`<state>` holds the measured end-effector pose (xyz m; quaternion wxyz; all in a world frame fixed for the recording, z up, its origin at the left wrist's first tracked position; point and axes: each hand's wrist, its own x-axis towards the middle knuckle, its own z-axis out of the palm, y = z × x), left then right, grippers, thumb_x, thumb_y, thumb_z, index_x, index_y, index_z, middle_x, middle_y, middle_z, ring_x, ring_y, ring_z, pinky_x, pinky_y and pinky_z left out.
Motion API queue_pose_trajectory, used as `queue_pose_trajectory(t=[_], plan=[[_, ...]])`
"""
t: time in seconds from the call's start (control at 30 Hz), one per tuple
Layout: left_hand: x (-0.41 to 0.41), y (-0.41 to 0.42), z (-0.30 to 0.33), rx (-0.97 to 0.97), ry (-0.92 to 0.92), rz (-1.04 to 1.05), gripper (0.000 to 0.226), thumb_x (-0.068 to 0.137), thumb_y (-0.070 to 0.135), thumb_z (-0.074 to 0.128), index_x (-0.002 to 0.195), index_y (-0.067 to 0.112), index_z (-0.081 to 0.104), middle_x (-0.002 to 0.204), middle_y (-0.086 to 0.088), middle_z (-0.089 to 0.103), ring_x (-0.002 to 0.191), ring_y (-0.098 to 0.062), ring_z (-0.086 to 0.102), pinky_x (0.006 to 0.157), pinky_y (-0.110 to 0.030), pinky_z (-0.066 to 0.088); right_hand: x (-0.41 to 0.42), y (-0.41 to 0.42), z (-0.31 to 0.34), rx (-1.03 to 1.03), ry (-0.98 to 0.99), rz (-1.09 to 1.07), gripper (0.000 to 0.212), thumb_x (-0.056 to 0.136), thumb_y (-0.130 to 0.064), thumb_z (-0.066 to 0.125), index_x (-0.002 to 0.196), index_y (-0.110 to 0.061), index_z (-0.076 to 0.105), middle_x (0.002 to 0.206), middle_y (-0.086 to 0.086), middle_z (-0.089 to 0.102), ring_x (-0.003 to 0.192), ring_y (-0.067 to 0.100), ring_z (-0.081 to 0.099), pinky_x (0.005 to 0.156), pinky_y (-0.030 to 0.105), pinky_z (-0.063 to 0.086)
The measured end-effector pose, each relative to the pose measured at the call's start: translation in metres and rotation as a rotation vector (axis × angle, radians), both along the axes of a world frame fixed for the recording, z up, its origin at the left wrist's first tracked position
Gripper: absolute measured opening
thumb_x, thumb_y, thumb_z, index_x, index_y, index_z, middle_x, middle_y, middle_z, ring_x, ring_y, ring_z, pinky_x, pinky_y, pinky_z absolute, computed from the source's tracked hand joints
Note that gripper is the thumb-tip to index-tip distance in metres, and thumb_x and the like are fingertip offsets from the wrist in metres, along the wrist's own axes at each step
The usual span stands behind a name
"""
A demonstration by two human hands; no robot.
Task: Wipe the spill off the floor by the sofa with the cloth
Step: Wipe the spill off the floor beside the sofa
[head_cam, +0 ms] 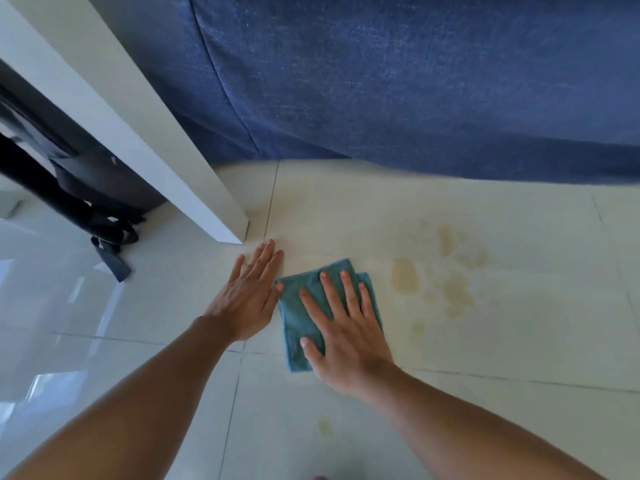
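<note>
A folded teal cloth [298, 320] lies flat on the pale tiled floor [519, 341]. My right hand [346, 327] presses on top of it, palm down, fingers spread. My left hand [247, 296] rests flat on the bare tile just left of the cloth, its thumb touching the cloth's edge. Yellowish-brown patches of spill [446, 271] spread over the tile to the right of the cloth, with a small drop [325, 427] nearer to me. The blue fabric sofa [398, 81] runs along the far side.
A white table leg or panel [138, 133] slants down to the floor just beyond my left hand. A dark bag with straps [100, 216] lies under it at the left. Glossy tile stretches to the left and toward me.
</note>
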<state>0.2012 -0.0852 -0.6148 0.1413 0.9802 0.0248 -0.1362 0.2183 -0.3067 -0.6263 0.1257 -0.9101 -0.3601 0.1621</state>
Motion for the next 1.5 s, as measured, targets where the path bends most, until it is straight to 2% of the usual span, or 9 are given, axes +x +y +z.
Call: queue_pose_trajectory(t=[0.27,0.43,0.57,0.67,0.8,1.03,1.17,1.33,1.5], plan=[[-0.032,-0.025,0.002,0.047,0.009,-0.053,0.071,0.097,0.049,0.010,0.157,0.012,0.006,0.166,-0.009,-0.006,0.151,-0.021,-0.010,0.123,-0.045,-0.004,-0.069,-0.031,0.003,-0.013,0.038,0.159,0.079,0.092,-0.061,0.042,0.162,-0.035,0.014,0.173,0.005,0.001,0.157,0.033,-0.014,0.123,0.054,-0.004],[-0.030,-0.033,-0.002,0.109,-0.022,-0.033,0.073,0.098,0.053,0.014,0.157,0.010,0.008,0.165,-0.011,-0.004,0.152,-0.027,-0.004,0.122,-0.049,0.001,-0.078,-0.089,0.003,-0.040,0.012,0.230,0.083,0.088,-0.063,0.049,0.161,-0.038,0.018,0.172,0.000,0.008,0.159,0.029,-0.001,0.123,0.051,0.003],[-0.015,-0.049,-0.006,0.120,-0.054,-0.058,0.073,0.098,0.053,0.019,0.156,0.007,0.016,0.165,-0.014,0.003,0.152,-0.030,0.004,0.121,-0.055,0.010,-0.073,-0.153,0.002,-0.073,-0.019,-0.007,0.090,0.079,-0.061,0.061,0.159,-0.034,0.031,0.169,0.002,0.025,0.156,0.033,0.019,0.120,0.053,0.019],[0.007,-0.067,-0.008,0.125,-0.070,-0.110,0.073,0.097,0.051,0.022,0.154,0.006,0.020,0.165,-0.017,0.007,0.152,-0.031,0.009,0.120,-0.057,0.012,-0.061,-0.200,-0.002,-0.152,-0.055,-0.314,0.087,0.080,-0.061,0.054,0.158,-0.028,0.034,0.167,0.007,0.028,0.154,0.038,0.023,0.120,0.056,0.020],[0.030,-0.079,-0.012,0.142,-0.090,-0.140,0.071,0.096,0.047,0.023,0.155,0.007,0.018,0.165,-0.017,0.006,0.152,-0.031,0.007,0.120,-0.059,0.010,-0.041,-0.223,-0.007,-0.210,-0.070,-0.651,0.086,0.081,-0.062,0.043,0.158,-0.025,0.034,0.167,0.012,0.027,0.153,0.042,0.023,0.121,0.059,0.020],[0.037,-0.079,-0.023,0.103,-0.146,-0.152,0.074,0.095,0.048,0.028,0.156,0.008,0.017,0.166,-0.012,0.006,0.153,-0.025,0.003,0.120,-0.058,0.005,0.026,-0.236,-0.012,-0.241,-0.138,-0.759,0.084,0.085,-0.063,0.034,0.161,-0.027,0.026,0.170,0.011,0.020,0.155,0.040,0.015,0.124,0.056,0.014],[0.038,-0.081,-0.025,0.098,-0.149,-0.153,0.074,0.095,0.049,0.030,0.156,0.009,0.017,0.166,-0.011,0.006,0.153,-0.023,0.002,0.121,-0.057,0.005,0.072,-0.235,-0.013,-0.253,-0.157,-0.760,0.084,0.086,-0.064,0.029,0.162,-0.028,0.022,0.170,0.012,0.018,0.155,0.040,0.012,0.125,0.055,0.012],[0.040,-0.080,-0.025,0.103,-0.139,-0.152,0.074,0.095,0.049,0.031,0.156,0.010,0.016,0.166,-0.010,0.005,0.153,-0.022,0.001,0.120,-0.058,0.005,0.119,-0.217,-0.011,-0.257,-0.143,-0.689,0.087,0.083,-0.067,0.021,0.162,-0.033,0.012,0.172,0.009,0.006,0.157,0.037,0.001,0.127,0.053,0.004],[0.040,-0.080,-0.023,0.078,-0.144,-0.147,0.074,0.096,0.049,0.033,0.156,0.010,0.016,0.166,-0.010,0.004,0.153,-0.023,0.001,0.121,-0.057,0.004,0.170,-0.172,-0.008,-0.243,-0.110,-0.510,0.086,0.083,-0.071,0.016,0.161,-0.039,-0.002,0.173,0.002,-0.008,0.157,0.031,-0.013,0.127,0.051,-0.004]])
